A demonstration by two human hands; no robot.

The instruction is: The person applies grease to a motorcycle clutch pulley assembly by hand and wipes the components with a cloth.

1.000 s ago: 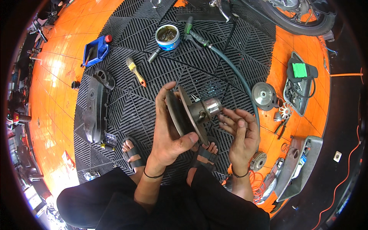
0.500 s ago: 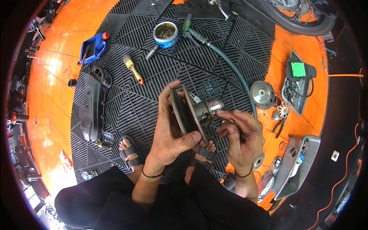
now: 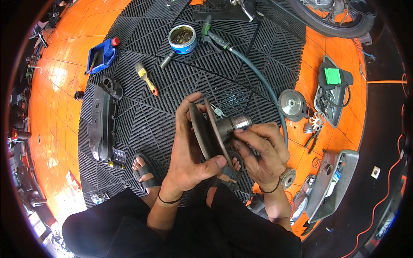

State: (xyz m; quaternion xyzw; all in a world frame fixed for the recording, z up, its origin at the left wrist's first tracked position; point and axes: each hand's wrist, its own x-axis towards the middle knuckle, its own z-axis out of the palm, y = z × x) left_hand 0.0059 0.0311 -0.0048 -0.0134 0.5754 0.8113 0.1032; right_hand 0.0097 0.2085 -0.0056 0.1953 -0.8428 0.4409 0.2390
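My left hand [image 3: 189, 161] is wrapped around a scooter driven pulley [image 3: 211, 133], made of two metal discs with a hub. Its thumb presses the near rim and the fingers reach round the far side. The pulley stands on edge, its shiny cylindrical hub [image 3: 241, 122] pointing right. My right hand [image 3: 262, 155] is closed, thumb and fingertips pinched against the side of the hub. Whatever small thing lies between those fingertips is hidden.
Black ribbed matting holds a brush [image 3: 147, 79], a grease tub [image 3: 182, 38], an air gun [image 3: 215, 36] with hose and a black cover [image 3: 101, 124]. To the right are a toothed metal disc [image 3: 292, 105], pliers [image 3: 311, 142], parts trays [image 3: 344, 189] and a wheel [image 3: 331, 21].
My right hand has moved left to the hub, from just beside it; its fingertips, which pinched a small object, now touch the hub. The left hand keeps its hold on the pulley.
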